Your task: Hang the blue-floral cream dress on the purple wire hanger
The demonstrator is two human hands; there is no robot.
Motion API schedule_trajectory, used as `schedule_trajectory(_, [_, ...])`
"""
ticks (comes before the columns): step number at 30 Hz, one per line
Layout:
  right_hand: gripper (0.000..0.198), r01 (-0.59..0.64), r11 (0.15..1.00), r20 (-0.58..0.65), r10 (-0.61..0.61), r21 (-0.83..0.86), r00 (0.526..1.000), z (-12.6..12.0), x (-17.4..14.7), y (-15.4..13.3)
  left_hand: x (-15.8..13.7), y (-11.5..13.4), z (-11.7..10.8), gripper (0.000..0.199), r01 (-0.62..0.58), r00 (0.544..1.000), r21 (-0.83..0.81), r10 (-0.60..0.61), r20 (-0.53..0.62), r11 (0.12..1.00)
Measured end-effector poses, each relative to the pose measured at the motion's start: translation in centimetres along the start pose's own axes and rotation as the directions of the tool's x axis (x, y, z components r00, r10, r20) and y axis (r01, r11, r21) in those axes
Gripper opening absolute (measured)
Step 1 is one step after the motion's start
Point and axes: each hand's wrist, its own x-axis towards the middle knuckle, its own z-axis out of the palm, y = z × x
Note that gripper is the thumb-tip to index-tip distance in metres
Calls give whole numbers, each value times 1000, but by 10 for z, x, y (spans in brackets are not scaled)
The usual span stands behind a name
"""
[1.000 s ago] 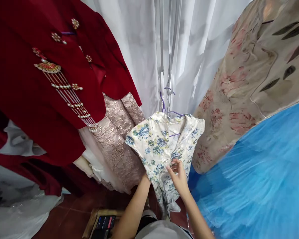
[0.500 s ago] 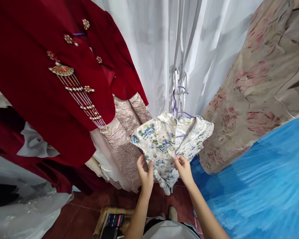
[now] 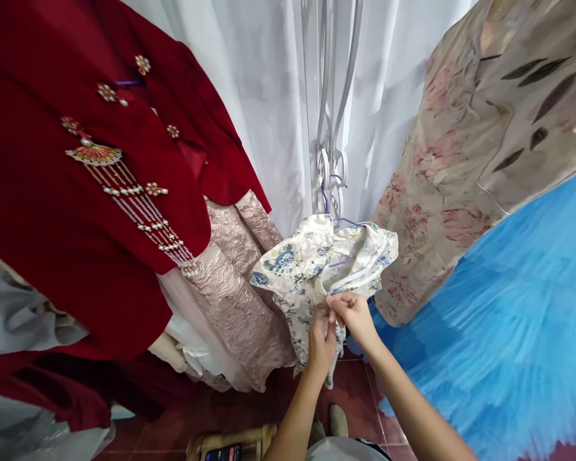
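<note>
A white dress with blue flowers (image 3: 288, 259) hangs on a purple hanger (image 3: 349, 221), its front opening spread at the neck. My right hand (image 3: 358, 317) pinches the edge of the opening between thumb and fingertips. Just left of it and touching it, my left hand (image 3: 322, 336) has its fingers closed on the dress's front at the bottom of the opening. Whatever small fastening lies between the fingertips is too small to make out.
A white metal rack (image 3: 330, 153) holds the hanger before a white curtain (image 3: 269, 102). At left hang a red jacket (image 3: 173, 186) and a pink brocade skirt (image 3: 240, 307). A floral dress (image 3: 441, 192) and blue tulle (image 3: 499, 307) fill the right. A phone (image 3: 223, 453) lies on a wooden stool (image 3: 269, 435) below.
My left hand has moved right from the dress's side to its front, closing beside my right hand. The right side of the opening is folded back more. The view has shifted slightly right.
</note>
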Motion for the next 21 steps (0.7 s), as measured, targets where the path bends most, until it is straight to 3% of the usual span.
schedule_trajectory(3, [33,-12,1000,49,12,-6,999,14,1,-7,7,8,-4,28,23,981,-37,-29,-190,999])
schedule_trajectory(5, [33,-44,999,66,42,22,997,19,-7,1,11,9,-8,23,14,971,2,-13,-239,1000])
schedule_trajectory(7, [34,-90,994,66,85,70,994,19,-18,15,10,6,-13,13,-12,985,79,25,-169,997])
schedule_trajectory(11, [34,-126,972,-29,134,197,991,9,-27,24,-9,-5,-14,18,-47,999,145,50,-14,988])
schedule_trajectory(16, [28,117,966,-187,-74,231,980,6,12,-38,-31,-7,-5,27,-43,998,180,35,45,983])
schedule_trajectory(21, [27,258,943,-212,-214,210,954,12,55,-94,-28,-7,-9,29,-70,990,204,43,134,976])
